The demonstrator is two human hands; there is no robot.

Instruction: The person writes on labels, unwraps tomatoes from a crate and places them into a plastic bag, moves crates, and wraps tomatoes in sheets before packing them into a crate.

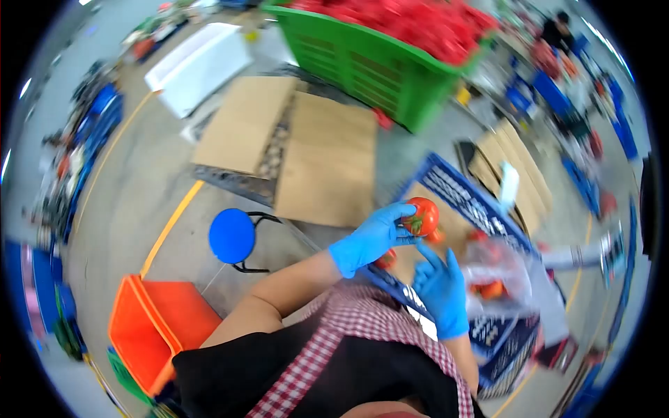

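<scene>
My left hand, in a blue glove, is closed around a red tomato with green at its stem end. Just below and to the right, my right hand, gloved in blue too, has its fingers apart with nothing visible in them. Both hands are over a blue crate with a brown sheet lying inside. Another tomato rests in the crate below my left wrist. To the right of my right hand lies a clear plastic bag with red produce in it.
A green crate full of red bags stands ahead. Flat cardboard lies before it. A blue stool and an orange bin are at left, a white box farther back. One person is far right.
</scene>
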